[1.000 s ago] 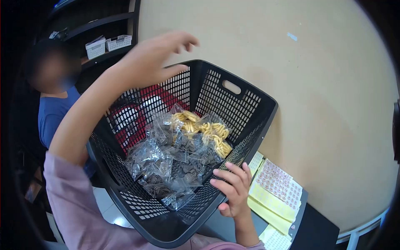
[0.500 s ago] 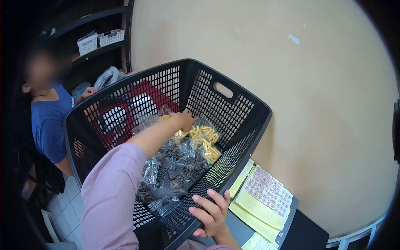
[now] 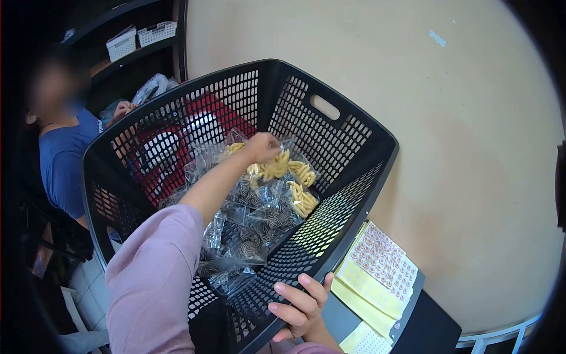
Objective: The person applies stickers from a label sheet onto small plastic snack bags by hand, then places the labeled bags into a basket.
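Note:
A large black plastic basket (image 3: 368, 133) with slotted walls stands tilted before me. Inside it lie several clear bags of dark spiral-patterned snacks (image 3: 250, 248) and several clear bags of pale yellow ring- or stick-shaped snacks (image 3: 303, 200). My left hand (image 3: 263, 147) reaches in, fingers closed at the top of one bag of yellow snacks (image 3: 277, 165), which looks slightly blurred. At the near right rim, my right hand (image 3: 303, 310) is curled over the basket's edge, fingers on the outer lip.
Sheets of round stickers (image 3: 380, 259) lie on a grey surface to the right, near the wall. A person in a blue shirt (image 3: 65, 159) is at the left. Behind them, white baskets (image 3: 157, 33) sit on a dark shelf.
My left hand has risen a little, and the bag of yellow snacks under it has come up with it. My right hand stays on the rim. The view has shifted slightly.

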`<state>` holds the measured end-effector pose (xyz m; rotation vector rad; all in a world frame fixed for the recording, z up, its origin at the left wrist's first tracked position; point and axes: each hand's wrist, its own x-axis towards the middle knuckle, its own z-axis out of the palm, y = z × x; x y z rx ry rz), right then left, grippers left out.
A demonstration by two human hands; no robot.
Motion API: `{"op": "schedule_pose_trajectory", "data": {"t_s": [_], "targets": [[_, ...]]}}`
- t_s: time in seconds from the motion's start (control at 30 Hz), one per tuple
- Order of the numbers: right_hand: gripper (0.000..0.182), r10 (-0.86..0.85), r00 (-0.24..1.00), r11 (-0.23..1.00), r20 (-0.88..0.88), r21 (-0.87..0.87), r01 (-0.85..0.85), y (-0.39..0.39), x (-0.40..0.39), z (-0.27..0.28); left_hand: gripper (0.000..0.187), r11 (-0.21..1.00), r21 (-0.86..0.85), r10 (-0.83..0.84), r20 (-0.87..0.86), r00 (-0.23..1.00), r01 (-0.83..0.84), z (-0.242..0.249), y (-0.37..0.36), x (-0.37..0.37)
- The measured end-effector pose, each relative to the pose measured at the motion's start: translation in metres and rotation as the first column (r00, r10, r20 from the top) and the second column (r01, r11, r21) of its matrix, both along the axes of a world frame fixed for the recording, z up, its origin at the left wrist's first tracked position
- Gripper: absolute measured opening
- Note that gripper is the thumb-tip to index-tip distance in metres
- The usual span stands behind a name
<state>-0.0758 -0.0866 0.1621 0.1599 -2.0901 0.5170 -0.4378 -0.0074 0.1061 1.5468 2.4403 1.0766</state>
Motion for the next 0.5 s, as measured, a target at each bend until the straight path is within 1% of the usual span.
{"op": "schedule_pose_trajectory", "data": {"t_s": [0.1,0.17,0.23,0.3,0.37,0.43,0.47,0.5], "targets": [[0.046,0.005,1.0,1.0,-0.027,-0.002,-0.005,0.002,0.0,-0.001,0.02,0.964,0.267,0.009,-0.028,1.0,-0.001,0.048,0.01,-0.005],[0.046,0.023,1.0,1.0,0.006,-0.004,-0.023,0.003,0.001,0.001,0.02,0.884,0.468,-0.01,-0.032,0.999,0.024,0.084,0.022,-0.009],[0.047,0.029,1.0,1.0,0.006,-0.003,-0.029,0.004,0.001,0.004,0.021,0.855,0.489,-0.028,-0.286,0.958,0.171,0.14,0.023,-0.002],[0.046,0.036,0.999,0.999,0.02,-0.015,-0.035,0.004,0.001,0.007,0.019,0.837,0.508,-0.025,-0.337,0.941,0.204,0.196,0.025,0.023],[0.045,0.074,0.996,0.997,0.044,-0.006,-0.074,0.006,0.004,0.013,0.019,0.772,0.523,-0.076,-0.487,0.87,0.36,0.247,0.029,0.053],[0.052,0.08,0.996,0.995,0.032,-0.068,-0.078,0.01,0.009,0.012,0.019,0.73,0.517,-0.13,-0.538,0.833,0.448,0.286,0.035,0.093],[0.052,0.082,0.996,0.994,0.031,-0.075,-0.079,0.013,0.016,0.009,0.02,0.722,0.494,-0.222,-0.499,0.838,0.485,0.3,0.042,0.113],[0.055,-0.029,0.997,0.997,-0.077,-0.069,0.024,0.017,0.024,0.007,0.022,0.711,0.472,-0.31,-0.455,0.835,0.521,0.312,0.049,0.133]]}}
